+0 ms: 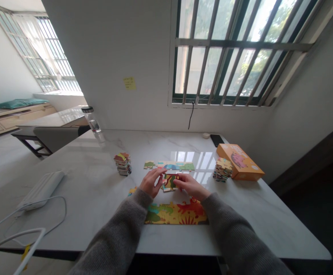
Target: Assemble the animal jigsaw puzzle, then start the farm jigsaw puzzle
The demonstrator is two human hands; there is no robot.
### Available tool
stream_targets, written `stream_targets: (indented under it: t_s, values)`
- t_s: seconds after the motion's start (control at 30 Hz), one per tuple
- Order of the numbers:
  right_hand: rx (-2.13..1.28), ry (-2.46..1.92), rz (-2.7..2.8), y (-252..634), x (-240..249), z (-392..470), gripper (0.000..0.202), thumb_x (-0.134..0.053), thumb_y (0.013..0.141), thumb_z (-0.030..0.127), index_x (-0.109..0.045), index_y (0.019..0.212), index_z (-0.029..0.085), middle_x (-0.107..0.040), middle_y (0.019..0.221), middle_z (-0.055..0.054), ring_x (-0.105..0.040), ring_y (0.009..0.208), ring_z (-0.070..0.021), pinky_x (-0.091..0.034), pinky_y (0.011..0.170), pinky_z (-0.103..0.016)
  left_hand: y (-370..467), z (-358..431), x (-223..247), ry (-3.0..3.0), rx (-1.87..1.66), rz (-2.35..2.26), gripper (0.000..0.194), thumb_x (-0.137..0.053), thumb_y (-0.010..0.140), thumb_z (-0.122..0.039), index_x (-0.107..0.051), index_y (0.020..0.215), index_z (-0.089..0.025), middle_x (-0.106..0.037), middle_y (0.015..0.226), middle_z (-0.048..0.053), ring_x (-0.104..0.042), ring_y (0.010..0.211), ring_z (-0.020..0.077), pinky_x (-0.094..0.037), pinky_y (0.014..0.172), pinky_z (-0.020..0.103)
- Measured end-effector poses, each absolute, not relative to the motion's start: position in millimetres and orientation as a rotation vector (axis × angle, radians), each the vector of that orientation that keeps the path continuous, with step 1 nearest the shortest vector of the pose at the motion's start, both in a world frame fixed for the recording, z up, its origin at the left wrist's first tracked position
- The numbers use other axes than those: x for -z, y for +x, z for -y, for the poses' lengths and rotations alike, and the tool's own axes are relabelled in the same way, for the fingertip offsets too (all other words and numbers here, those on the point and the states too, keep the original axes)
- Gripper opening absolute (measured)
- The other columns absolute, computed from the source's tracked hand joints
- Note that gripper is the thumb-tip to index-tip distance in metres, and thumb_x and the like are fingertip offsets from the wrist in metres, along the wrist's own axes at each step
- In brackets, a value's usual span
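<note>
A jigsaw puzzle piece (170, 182) with a green and dark red picture is between my hands, just above the tabletop. My right hand (191, 186) pinches its right side, thumb on the face. On the left edge, the curved fingers and thumb of my left hand (151, 183) meet the piece; the exact contact is small and hard to see. Beyond my hands lies a joined puzzle strip (183, 166) in green, blue and pink. Nearer me is a larger joined section (166, 218), yellow with red and green animals, partly covered by my forearms.
Stacks of puzzle pieces stand at left (123, 164) and right (223, 169). An orange box (239, 162) lies beside the right stack, a black phone (217, 140) behind it. A clear bottle (92, 120) stands at the far left corner. A white power strip (42, 190) and cables lie at left.
</note>
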State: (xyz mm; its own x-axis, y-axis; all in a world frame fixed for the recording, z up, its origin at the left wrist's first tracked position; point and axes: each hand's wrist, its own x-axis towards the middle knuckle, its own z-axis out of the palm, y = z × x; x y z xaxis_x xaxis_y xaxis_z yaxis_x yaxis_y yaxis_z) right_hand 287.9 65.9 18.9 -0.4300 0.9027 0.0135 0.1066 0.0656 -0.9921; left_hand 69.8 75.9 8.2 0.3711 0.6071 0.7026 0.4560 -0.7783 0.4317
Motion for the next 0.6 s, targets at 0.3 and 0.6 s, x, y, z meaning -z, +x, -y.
stream_targets:
  t_s: [0.3,0.6]
  values:
    - [-1.391,-1.024,1.533,285,-13,-69,0.033,-0.067,0.081,0.048,-0.068,0.092,0.017,-0.054,0.064,0.004,-0.044,0.053,-0.01,-0.035,0.053,-0.025,73,-75,-6,2.531,-1.272,-0.972,0.048,-0.057,0.093,-0.024,-0.047,0.141,-0.023,-0.065,0.119,0.01,-0.062,0.111,0.0234,-0.05,0.103,0.04]
    - [-1.352,-1.06,1.538,276,-17,-63,0.028,-0.068,0.08,0.046,-0.062,0.077,0.018,-0.052,0.06,0.004,-0.044,0.055,-0.0114,-0.033,0.054,-0.026,74,-72,-10,2.558,-1.376,-0.935,0.05,-0.068,0.088,-0.032,-0.053,0.134,-0.021,-0.061,0.124,0.012,-0.057,0.119,0.0282,-0.049,0.103,0.044]
